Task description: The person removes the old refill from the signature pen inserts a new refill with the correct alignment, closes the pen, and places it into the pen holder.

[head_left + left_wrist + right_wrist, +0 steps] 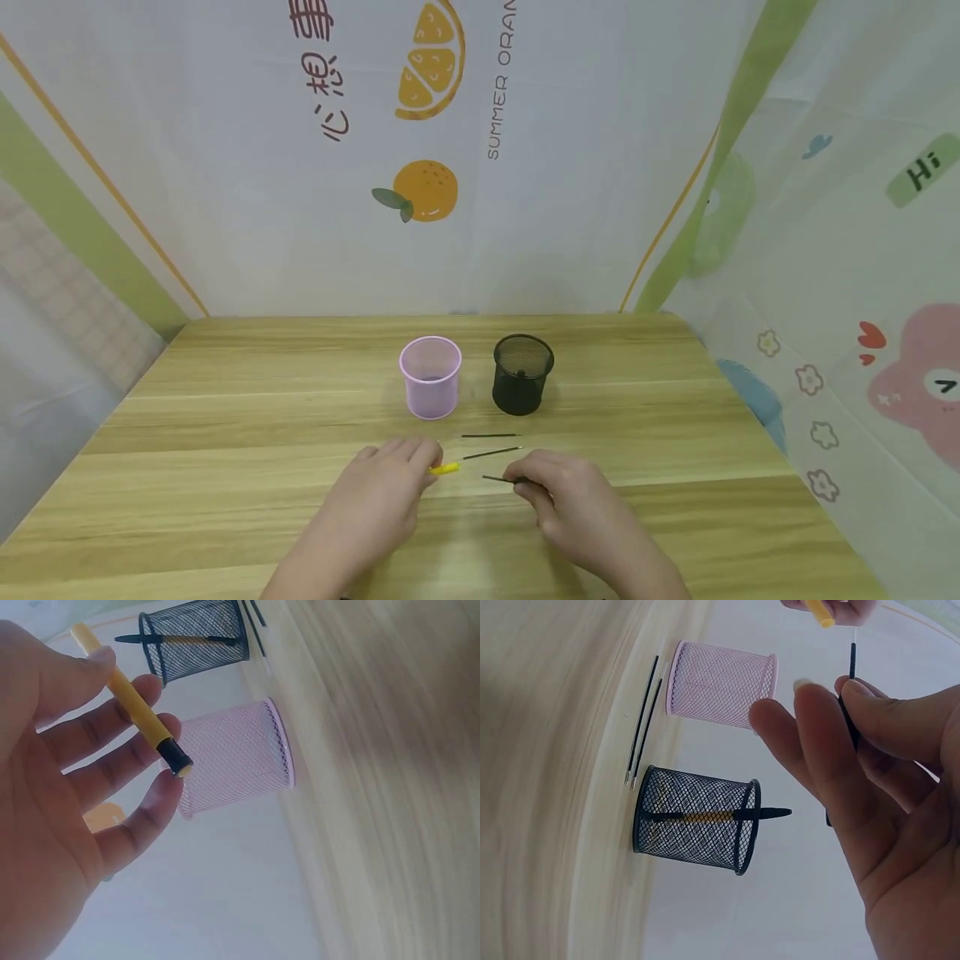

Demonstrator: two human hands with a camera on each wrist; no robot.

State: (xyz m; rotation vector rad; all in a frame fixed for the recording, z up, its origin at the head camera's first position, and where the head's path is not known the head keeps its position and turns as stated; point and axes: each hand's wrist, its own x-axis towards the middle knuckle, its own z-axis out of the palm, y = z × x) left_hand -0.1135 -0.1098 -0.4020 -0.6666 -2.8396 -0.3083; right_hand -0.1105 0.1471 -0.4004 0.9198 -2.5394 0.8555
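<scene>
My left hand (390, 487) pinches a yellow pen barrel (131, 701) with a black end piece, between thumb and fingers. The barrel's other end points toward my right hand (573, 496). That hand pinches a slim black pen refill (495, 478) by a thicker black part (848, 720), partly hidden by the fingers. The refill's free end points at the barrel, with a gap between them. Two more dark refills, a farther one (490, 435) and a nearer one (492, 453), lie on the table beyond my hands.
Behind the loose refills stand a pink mesh cup (432, 400) on the left and a black mesh cup (517, 393) on the right. A yellow-and-black pen (776, 813) stands in the black cup. A printed white cloth (570, 208) hangs behind the wooden table (225, 417).
</scene>
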